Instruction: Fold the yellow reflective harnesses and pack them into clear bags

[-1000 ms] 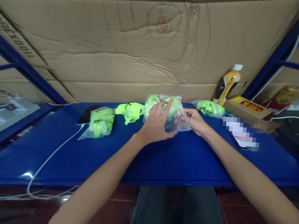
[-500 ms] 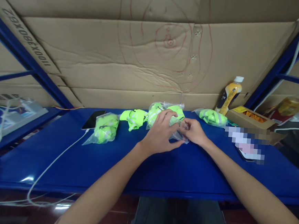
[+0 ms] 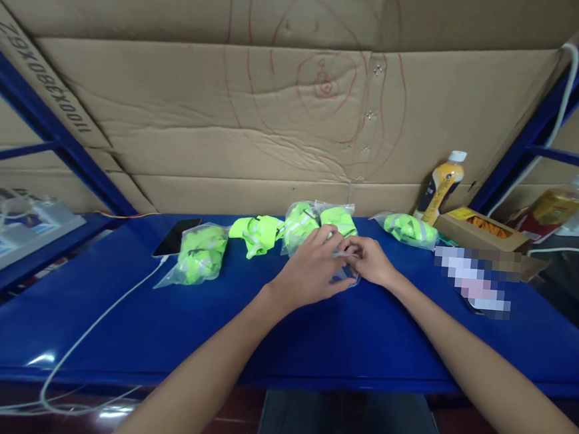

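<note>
Both hands are at a clear plastic bag (image 3: 349,275) over the blue tabletop. My right hand (image 3: 375,262) pinches the bag's upper edge between thumb and fingers. My left hand (image 3: 313,269) curves around the bag's other side, its thumb along the lower edge; its fingertips are partly hidden. Just behind the hands lie two bagged neon-yellow reflective bundles, one on the left (image 3: 299,223) and one on the right (image 3: 337,217). An unbagged neon-yellow reflective garment (image 3: 258,233) lies left of them.
Another bagged bundle (image 3: 201,253) sits by a black phone (image 3: 175,236) with a white cable (image 3: 106,309). To the right are a bagged bundle (image 3: 409,230), a yellow drink bottle (image 3: 442,189), a cardboard box (image 3: 484,229) and a blurred-out item (image 3: 474,285). Cardboard (image 3: 178,101) lines the back.
My right fingers have curled closer along the bag's edge, and the two hands are slightly nearer together. The view has shifted slightly. The bundles stay where they were.
</note>
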A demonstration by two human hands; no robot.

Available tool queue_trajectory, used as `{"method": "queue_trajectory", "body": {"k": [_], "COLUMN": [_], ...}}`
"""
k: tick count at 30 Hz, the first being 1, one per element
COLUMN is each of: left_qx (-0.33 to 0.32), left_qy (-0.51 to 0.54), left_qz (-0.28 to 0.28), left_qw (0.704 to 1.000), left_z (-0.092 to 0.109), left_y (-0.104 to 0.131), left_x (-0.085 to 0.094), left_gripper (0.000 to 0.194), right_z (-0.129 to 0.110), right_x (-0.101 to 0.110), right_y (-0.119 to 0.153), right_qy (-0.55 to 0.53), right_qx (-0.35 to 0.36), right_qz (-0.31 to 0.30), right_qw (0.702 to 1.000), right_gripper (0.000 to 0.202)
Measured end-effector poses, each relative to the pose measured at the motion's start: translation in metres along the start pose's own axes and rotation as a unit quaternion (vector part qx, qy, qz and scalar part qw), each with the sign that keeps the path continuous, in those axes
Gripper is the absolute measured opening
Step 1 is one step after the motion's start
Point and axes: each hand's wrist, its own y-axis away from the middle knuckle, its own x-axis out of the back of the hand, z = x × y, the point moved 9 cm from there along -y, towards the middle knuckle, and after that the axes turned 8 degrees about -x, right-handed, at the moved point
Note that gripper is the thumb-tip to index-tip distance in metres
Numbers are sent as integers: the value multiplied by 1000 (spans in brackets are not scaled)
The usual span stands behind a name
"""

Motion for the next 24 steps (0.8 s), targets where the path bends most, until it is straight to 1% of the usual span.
{"method": "queue_trajectory", "body": {"k": [2, 3, 4, 5, 6, 7, 9, 10, 11, 12, 13, 14, 16, 17, 18, 19, 20, 22, 24], "left_qx": [18, 28, 38, 48, 58, 65, 73, 74, 74, 75, 81, 90, 114, 125, 134, 139, 142, 142, 138], "left_qy": [58, 93, 126, 151, 160, 150, 86, 42, 1, -32, -56, -73, -97, -103, -105, -103, -97, -83, -75], "left_qz": [53, 80, 102, 113, 109, 95, 50, 22, -7, -33, -50, -60, -58, -54, -51, -49, -47, -43, -46], "left_qw": [997, 992, 986, 981, 979, 982, 992, 996, 997, 996, 994, 991, 987, 985, 984, 984, 984, 985, 987], "left_z": [1, 1, -1, -3, -5, -8, -15, -19, -23, -27, -31, -35, -42, -45, -47, -48, -49, -49, -47], "left_y": [-1, -1, 0, 0, 1, 2, 4, 6, 8, 10, 12, 14, 17, 17, 18, 18, 19, 19, 18], "left_x": [8, 12, 15, 18, 18, 17, 12, 8, 3, -2, -6, -9, -10, -9, -8, -8, -8, -9, -11], "left_gripper": [39, 43, 42, 41, 45, 61, 105, 120, 127, 127, 122, 114, 100, 96, 93, 91, 92, 100, 110], "right_z": [-8, -12, -14, -13, -11, -6, 4, 8, 11, 11, 9, 3, -15, -23, -29, -32, -34, -34, -31], "right_x": [-1, -2, -2, -2, -1, 0, 2, 2, 3, 6, 12, 21, 39, 45, 45, 42, 36, 21, 8], "right_y": [1, 2, 3, 3, 2, 1, -1, -2, -2, -2, -2, -1, 8, 13, 17, 17, 16, 13, 11], "right_qy": [41, 56, 66, 66, 52, 28, -33, -61, -79, -82, -73, -52, -3, 6, 1, -12, -28, -29, -15], "right_qx": [44, 61, 71, 70, 57, 37, -8, -29, -46, -50, -42, -21, 46, 76, 94, 97, 93, 77, 65], "right_qz": [8, 15, 20, 22, 20, 16, 2, -7, -10, 1, 29, 75, 186, 222, 230, 209, 172, 93, 37], "right_qw": [998, 996, 995, 995, 997, 999, 999, 998, 996, 995, 996, 996, 982, 972, 969, 973, 980, 992, 997], "right_gripper": [14, 9, 4, 6, 14, 21, 31, 34, 36, 37, 38, 39, 35, 30, 26, 25, 30, 38, 36]}}
